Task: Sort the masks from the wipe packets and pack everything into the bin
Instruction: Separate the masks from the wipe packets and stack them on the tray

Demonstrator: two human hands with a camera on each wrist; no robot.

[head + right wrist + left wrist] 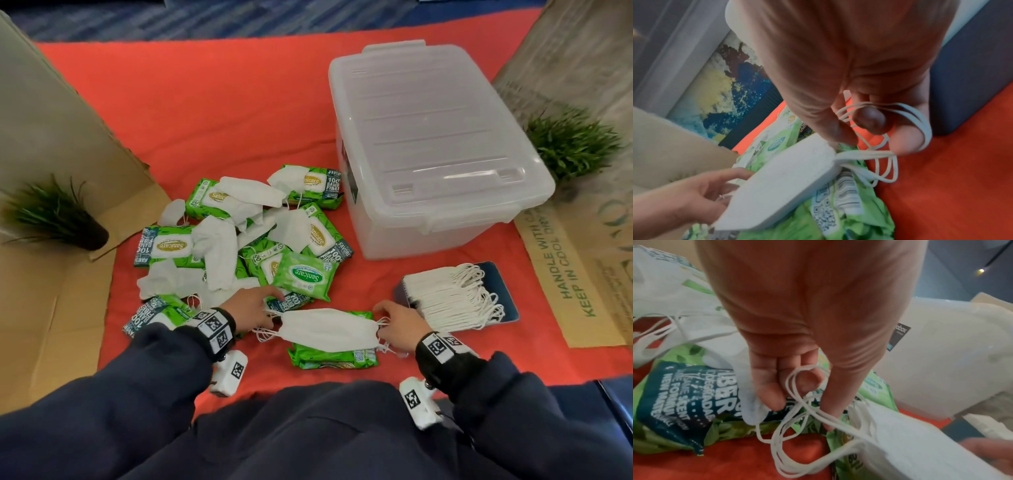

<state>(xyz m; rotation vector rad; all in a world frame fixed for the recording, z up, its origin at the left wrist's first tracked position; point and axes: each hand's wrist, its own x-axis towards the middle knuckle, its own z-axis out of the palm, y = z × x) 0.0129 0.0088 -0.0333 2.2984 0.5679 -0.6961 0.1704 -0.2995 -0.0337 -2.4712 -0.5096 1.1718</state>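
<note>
Both hands hold a small stack of white masks (pixel 329 329) between them, just above a green wipe packet (pixel 334 358) on the red cloth. My left hand (pixel 270 308) hooks the left ear loops (pixel 797 402) with curled fingers (pixel 768 394). At the other end, my right hand (pixel 380 320) pinches the right ear loops (pixel 879 154) with thumb and fingers. The masks (pixel 781 178) show in the right wrist view too. Behind them lies a mixed pile of masks and wipe packets (pixel 239 240). The clear bin (pixel 435 147) stands at the back right, lid shut.
A neat stack of masks (pixel 452 298) lies on a blue flat tray (pixel 496 274) right of my right hand. Cardboard walls (pixel 51 137) flank both sides, each with a small green plant (pixel 58 212). Bare red cloth (pixel 205 120) lies behind the pile.
</note>
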